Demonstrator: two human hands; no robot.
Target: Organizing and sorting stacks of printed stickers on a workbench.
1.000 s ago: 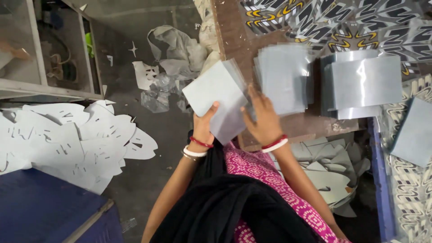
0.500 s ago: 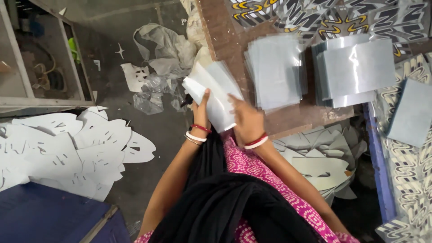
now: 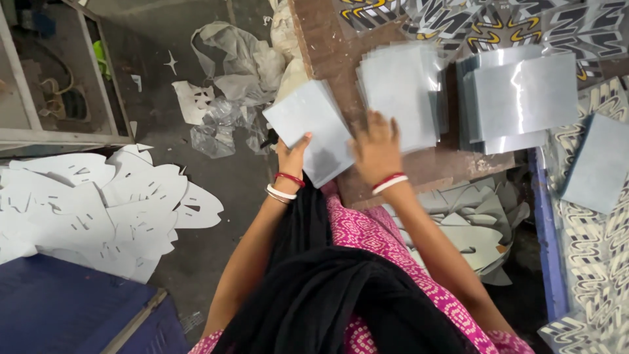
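My left hand holds a small stack of pale grey square sheets by its near edge, at the left corner of a brown wooden board. My right hand rests flat, fingers spread, on the near edge of a second stack of grey sheets lying on the board. Both wrists wear red and white bangles. A third stack of shiny grey sheets lies further right on the board.
White die-cut card shapes are piled on the floor at left, with more under the board. Crumpled plastic wrap lies on the floor ahead. A blue box sits near left; patterned printed sheets and another grey sheet lie at right.
My right hand let go of the held stack and moved right onto the stack on the board. My left hand still holds its stack, now flatter against the board's corner.
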